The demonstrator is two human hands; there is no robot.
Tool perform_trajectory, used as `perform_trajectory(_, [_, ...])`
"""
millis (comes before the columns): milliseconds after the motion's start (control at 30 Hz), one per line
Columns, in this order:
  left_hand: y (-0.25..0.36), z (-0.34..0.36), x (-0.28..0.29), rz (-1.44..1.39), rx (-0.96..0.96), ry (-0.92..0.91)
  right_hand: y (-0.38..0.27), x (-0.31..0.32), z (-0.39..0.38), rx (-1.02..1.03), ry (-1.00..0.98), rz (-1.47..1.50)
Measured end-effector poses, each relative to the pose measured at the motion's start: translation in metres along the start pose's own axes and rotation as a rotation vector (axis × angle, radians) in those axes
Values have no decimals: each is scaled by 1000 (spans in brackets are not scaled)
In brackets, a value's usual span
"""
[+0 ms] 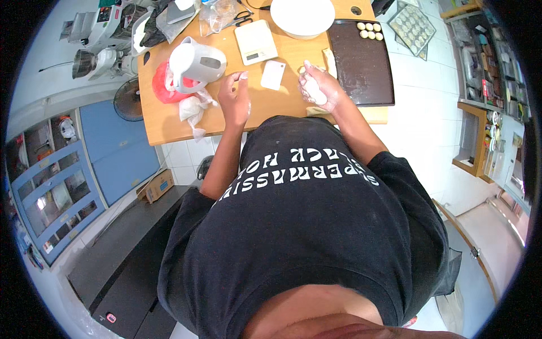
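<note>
Head view: I look down on a wooden table [288, 107] with both bare hands over its near part. The right hand [326, 85] is curled round a lump of white dough [316, 96], which bulges out of the fist on its near side; I see white smears on the fingers. The left hand [234, 100] is raised and apart from the right, fingers half bent and thumb standing off from them, with nothing that I can see in its grasp.

Between the hands, a little farther off, I have a white flat card [273, 75], and just beyond it a white scale [257, 43]. A large white bowl [302, 16] stands at the far side. To the right lies a dark tray [361, 68], with six pale dough balls [370, 31] in two rows at its far right corner. Nearest the left hand I make out a white jug [200, 63], beside something red [164, 85] and a knotted plastic bag [193, 110].
</note>
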State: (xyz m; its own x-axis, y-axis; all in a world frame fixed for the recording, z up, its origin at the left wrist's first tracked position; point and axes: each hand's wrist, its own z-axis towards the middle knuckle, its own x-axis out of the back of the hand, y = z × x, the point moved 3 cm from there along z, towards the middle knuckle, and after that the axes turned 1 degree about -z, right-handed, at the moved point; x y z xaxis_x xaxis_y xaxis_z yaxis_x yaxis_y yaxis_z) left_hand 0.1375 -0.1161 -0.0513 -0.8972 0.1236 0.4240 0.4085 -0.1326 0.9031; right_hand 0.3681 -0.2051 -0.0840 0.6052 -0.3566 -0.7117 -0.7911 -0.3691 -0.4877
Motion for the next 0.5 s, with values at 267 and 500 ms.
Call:
perform_trajectory(267, [24, 0, -46, -169, 110, -304, -24, 3, -10, 314, 420, -266])
perform_trajectory(500, [33, 2, -51, -415, 231, -403, -51, -44, -31, 520, 68, -76])
